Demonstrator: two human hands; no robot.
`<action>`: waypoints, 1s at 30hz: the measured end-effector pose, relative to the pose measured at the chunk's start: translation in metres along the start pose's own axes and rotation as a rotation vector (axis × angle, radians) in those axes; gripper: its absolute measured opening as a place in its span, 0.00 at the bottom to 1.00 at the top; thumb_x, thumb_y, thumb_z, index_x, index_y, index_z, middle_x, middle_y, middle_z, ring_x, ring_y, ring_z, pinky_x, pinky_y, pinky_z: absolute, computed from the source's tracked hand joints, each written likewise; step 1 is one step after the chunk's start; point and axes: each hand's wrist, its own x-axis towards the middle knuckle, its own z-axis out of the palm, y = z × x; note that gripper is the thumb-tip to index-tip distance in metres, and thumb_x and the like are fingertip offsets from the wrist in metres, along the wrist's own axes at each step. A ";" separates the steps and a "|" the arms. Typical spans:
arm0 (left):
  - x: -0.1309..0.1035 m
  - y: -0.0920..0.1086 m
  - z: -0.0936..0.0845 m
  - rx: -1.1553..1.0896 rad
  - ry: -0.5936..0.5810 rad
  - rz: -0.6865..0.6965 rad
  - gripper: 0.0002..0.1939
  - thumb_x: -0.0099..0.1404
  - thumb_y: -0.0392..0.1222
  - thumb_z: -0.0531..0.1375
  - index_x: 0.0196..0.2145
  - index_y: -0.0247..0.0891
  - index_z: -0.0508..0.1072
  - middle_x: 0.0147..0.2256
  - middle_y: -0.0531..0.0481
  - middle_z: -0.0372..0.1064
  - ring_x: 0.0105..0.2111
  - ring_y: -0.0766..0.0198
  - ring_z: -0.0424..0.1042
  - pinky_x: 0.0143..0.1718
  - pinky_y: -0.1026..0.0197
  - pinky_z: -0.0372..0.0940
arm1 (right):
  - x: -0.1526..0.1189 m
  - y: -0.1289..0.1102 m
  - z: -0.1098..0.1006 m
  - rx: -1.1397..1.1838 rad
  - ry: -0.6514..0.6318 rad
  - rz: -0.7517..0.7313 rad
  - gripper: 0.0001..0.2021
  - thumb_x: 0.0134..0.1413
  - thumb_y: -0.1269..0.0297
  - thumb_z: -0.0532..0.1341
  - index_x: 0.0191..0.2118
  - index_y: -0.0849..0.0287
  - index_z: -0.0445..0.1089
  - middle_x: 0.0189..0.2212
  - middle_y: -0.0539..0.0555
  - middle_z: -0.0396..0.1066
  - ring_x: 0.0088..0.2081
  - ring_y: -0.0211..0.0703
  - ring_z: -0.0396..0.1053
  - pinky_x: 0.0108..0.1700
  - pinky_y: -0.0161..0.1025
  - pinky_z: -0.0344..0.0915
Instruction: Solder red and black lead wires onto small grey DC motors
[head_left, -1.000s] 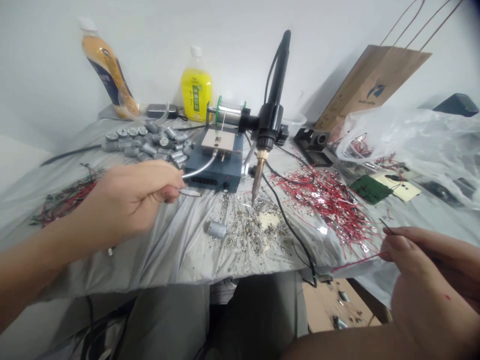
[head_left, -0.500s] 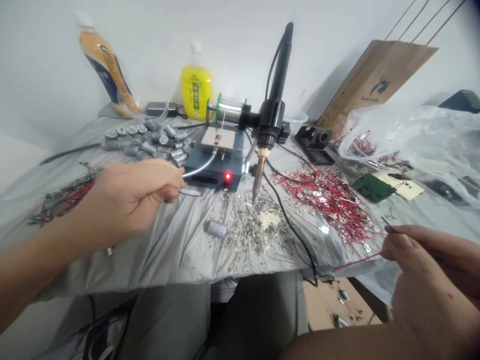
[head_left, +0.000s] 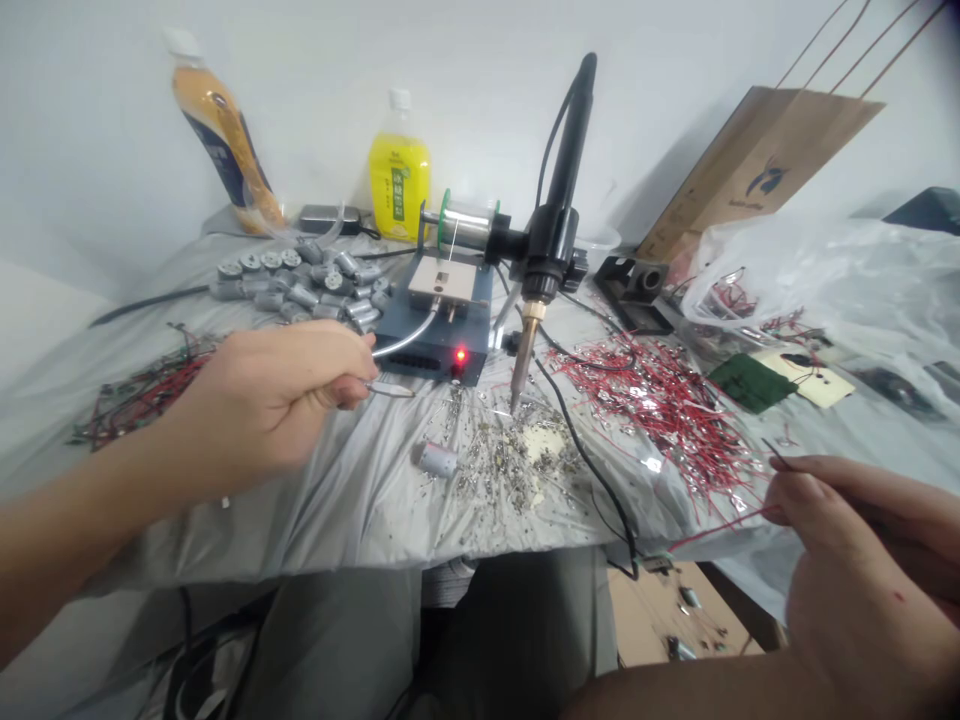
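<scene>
Tubing with a silvery sheen curves into the left fingers, which are curled around it. A thin pale piece juts out below them; whether it is the tube's own end cannot be told. The right fingers pinch a red wire and a thin dark wire, whose tip points up and left of them. The red one slants down and left toward a small green-edged part by the counter's edge; whether they join is unclear.

Handled well, the tube would probably want a light, steady grip and a wide bend, since a sharp kink could block it. The right fingers would likely do best close to the dark wire's end, with enough slack in the red wire to avoid a tug.

Just beyond the left fingers sits a blue box with its red light glowing and a spool above it. Between both sets of fingers, a soldering iron points down over metal scraps; treating its tip as hot seems wise. Right of the left fingers lies a lone motor; behind them, piled motors rest on the counter.
</scene>
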 end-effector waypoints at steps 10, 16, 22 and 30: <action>0.004 0.005 0.000 0.044 0.013 0.019 0.15 0.74 0.32 0.51 0.32 0.41 0.72 0.34 0.52 0.80 0.46 0.70 0.86 0.56 0.58 0.84 | -0.014 -0.032 0.003 -0.009 -0.053 -0.006 0.15 0.54 0.51 0.76 0.46 0.49 0.87 0.43 0.59 0.83 0.41 0.52 0.79 0.47 0.50 0.68; 0.004 0.004 0.001 -0.004 0.020 0.025 0.14 0.76 0.32 0.52 0.33 0.40 0.73 0.35 0.53 0.80 0.47 0.73 0.85 0.61 0.61 0.81 | -0.015 -0.030 0.002 -0.008 -0.034 0.002 0.14 0.53 0.52 0.76 0.44 0.50 0.87 0.42 0.59 0.83 0.42 0.52 0.79 0.48 0.50 0.68; 0.006 0.006 0.000 0.009 0.013 0.021 0.15 0.75 0.33 0.52 0.32 0.40 0.74 0.34 0.52 0.81 0.46 0.70 0.86 0.61 0.58 0.83 | -0.012 -0.029 0.003 -0.002 -0.035 0.042 0.15 0.50 0.51 0.76 0.43 0.47 0.87 0.41 0.59 0.83 0.42 0.58 0.79 0.48 0.54 0.68; 0.005 0.006 0.000 0.014 0.005 0.035 0.16 0.77 0.33 0.52 0.33 0.39 0.74 0.35 0.53 0.81 0.46 0.73 0.85 0.65 0.57 0.81 | -0.016 -0.033 0.004 -0.006 -0.055 -0.005 0.14 0.53 0.50 0.76 0.44 0.47 0.87 0.41 0.59 0.83 0.41 0.58 0.80 0.47 0.54 0.69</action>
